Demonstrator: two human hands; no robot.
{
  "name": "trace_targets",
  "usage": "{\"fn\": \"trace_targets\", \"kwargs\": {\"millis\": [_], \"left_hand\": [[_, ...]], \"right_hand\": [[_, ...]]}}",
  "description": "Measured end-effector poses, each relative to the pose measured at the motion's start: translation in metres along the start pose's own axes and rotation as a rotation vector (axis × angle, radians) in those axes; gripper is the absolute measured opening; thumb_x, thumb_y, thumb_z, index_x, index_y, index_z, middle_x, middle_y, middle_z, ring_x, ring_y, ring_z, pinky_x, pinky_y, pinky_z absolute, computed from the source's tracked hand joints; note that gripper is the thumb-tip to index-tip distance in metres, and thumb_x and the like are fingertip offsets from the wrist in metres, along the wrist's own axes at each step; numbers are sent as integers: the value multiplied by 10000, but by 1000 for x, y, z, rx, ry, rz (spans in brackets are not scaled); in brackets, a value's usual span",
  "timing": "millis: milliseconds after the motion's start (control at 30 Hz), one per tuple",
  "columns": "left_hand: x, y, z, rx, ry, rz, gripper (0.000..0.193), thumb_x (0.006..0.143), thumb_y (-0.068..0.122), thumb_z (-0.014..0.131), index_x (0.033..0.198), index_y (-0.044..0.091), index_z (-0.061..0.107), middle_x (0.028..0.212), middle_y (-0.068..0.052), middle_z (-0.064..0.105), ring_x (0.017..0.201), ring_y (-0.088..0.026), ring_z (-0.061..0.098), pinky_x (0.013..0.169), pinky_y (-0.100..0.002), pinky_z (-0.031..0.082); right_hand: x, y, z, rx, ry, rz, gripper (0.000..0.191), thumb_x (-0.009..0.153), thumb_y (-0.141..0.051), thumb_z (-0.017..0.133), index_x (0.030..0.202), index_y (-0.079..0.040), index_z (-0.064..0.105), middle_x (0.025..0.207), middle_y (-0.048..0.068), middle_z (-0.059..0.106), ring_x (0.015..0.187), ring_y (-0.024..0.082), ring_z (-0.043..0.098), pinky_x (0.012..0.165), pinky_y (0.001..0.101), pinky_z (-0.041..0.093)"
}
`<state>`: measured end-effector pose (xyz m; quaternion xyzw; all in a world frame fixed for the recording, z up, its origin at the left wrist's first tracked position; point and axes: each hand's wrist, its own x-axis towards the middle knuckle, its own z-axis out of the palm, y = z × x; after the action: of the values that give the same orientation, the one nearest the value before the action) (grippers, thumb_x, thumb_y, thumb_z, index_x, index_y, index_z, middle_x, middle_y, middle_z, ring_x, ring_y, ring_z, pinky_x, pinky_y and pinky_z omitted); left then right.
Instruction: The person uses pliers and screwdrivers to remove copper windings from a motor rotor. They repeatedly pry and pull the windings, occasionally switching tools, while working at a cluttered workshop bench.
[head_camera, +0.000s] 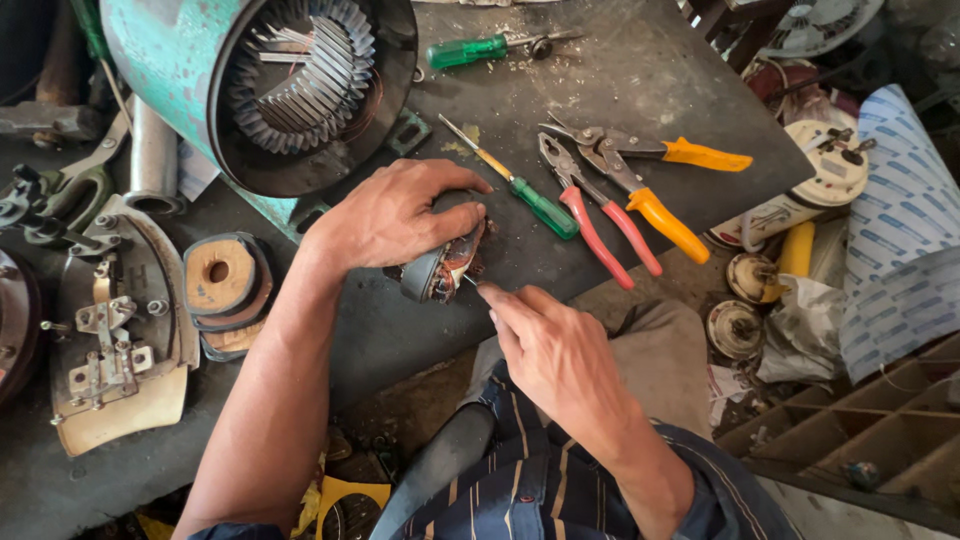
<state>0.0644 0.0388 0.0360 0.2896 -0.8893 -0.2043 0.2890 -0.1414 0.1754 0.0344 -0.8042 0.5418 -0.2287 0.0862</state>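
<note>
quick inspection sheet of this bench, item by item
surface: dark worktop, gritty with debris.
job's things: small wound motor part at the bench edge.
clutter: green screwdriver, red pliers, orange pliers, second green screwdriver, big teal motor stator, tape roll.
grip: left hand clasps the part; right hand pinches something thin at it.
cables: nothing seen.
surroundings: round parts and a wooden compartment rack on the right.
</note>
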Motion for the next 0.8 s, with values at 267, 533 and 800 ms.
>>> {"fn": "trace_targets", "kwargs": {"millis": [267, 533, 800], "left_hand": [[5, 3, -1, 83, -48, -137, 391, 936, 323, 581, 1188, 60, 722, 1130, -181, 702, 1013, -403, 664, 821, -500, 516], [6, -18, 6, 15, -11, -221, 383, 939, 263, 546, 1185, 21, 711, 1166, -194, 707, 1041, -408, 666, 878, -505, 513], [-2, -31, -2, -130, 43, -168, 388, 996, 208, 501, 1265, -15, 669, 1068, -208, 690, 1019, -412, 662, 876, -471, 502]], "right_hand": [[24, 2, -12, -43, -117, 20, 170, 936, -154, 634, 1027, -68, 749, 747, 177, 681, 657, 382, 677, 581, 490, 532], [28, -1, 2, -97, -58, 30, 215, 888, -67, 622, 1072, -83, 732, 796, 142, 678, 632, 363, 691, 548, 450, 553], [17, 4, 28, -138, 25, -33, 418, 887, -79, 639, 1305, -72, 654, 970, 90, 653, 676, 266, 712, 554, 362, 567]]}}
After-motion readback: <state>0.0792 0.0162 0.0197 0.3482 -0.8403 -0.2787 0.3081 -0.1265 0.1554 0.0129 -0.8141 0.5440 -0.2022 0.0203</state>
